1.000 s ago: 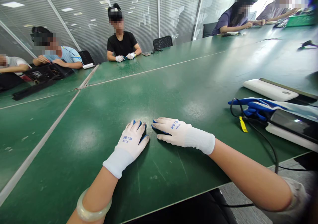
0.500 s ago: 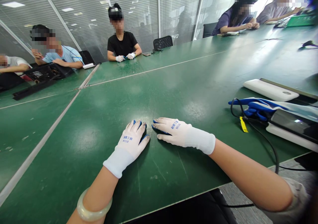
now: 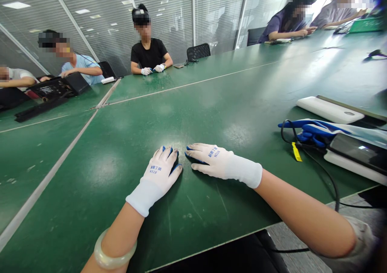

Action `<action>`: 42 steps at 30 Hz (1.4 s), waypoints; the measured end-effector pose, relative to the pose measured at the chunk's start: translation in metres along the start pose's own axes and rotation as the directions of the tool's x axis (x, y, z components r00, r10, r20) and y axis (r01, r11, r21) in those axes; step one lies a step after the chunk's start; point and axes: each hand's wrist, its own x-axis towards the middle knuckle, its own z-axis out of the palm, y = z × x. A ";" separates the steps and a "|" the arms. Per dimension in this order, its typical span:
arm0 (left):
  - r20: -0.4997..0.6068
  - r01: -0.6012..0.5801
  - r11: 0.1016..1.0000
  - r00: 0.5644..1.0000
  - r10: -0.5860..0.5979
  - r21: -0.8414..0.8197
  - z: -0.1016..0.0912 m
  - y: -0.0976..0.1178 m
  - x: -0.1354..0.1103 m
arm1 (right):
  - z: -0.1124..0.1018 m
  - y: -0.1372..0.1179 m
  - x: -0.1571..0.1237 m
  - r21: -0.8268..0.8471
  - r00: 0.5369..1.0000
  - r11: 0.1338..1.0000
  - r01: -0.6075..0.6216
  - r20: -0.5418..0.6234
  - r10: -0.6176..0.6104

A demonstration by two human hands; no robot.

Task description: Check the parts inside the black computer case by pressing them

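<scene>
Both my hands wear white knit gloves with blue-coated palms and rest palm down on the green table [image 3: 193,115]. My left hand [image 3: 160,166] lies with its fingers stretched forward and the thumb held apart, holding nothing. A pale bangle [image 3: 116,253] circles that forearm. Close beside it, my right hand [image 3: 208,159] lies flat, fingers pointing left, also with nothing in it. A small gap separates the fingertips of the two hands.
To the right lie blue-and-white gloves [image 3: 314,132], a dark phone [image 3: 359,150] on a white block, another white device [image 3: 329,109] and a black cable [image 3: 331,178] with a yellow tag. Several people sit around the table; one at the left handles a black case [image 3: 57,88].
My hands have not moved. At the far left, the person in light blue has lowered a raised hand toward the black case. A person at the far right has shifted their hands slightly.
</scene>
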 end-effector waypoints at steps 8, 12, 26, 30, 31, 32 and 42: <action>0.001 -0.007 1.000 1.000 0.007 0.021 0.001 -0.001 0.000 | 0.003 0.003 -0.001 -0.005 1.000 1.000 0.012 -0.016 -0.012; 0.001 0.001 1.000 1.000 -0.001 0.023 0.001 -0.001 0.000 | 0.002 0.002 0.000 -0.004 1.000 1.000 0.007 -0.008 -0.008; 0.014 0.008 1.000 1.000 -0.008 0.018 -0.001 0.001 0.000 | 0.003 0.003 0.000 -0.005 0.999 1.000 0.024 -0.027 -0.024; -0.012 -0.007 1.000 1.000 0.007 0.001 0.000 0.000 0.000 | 0.001 0.001 0.000 -0.016 1.000 1.000 -0.006 0.018 0.006; -0.012 -0.008 1.000 1.000 0.008 0.001 0.000 0.000 0.000 | 0.000 0.001 0.000 -0.016 1.000 1.000 -0.012 0.028 0.012; -0.007 -0.007 1.000 1.000 0.007 0.005 0.000 0.001 0.000 | 0.000 0.000 -0.001 -0.015 0.999 1.000 -0.015 0.033 0.015; 0.001 -0.005 0.999 1.000 0.005 0.037 -0.004 0.003 0.000 | -0.002 -0.001 -0.001 -0.013 1.000 1.000 -0.012 0.023 0.013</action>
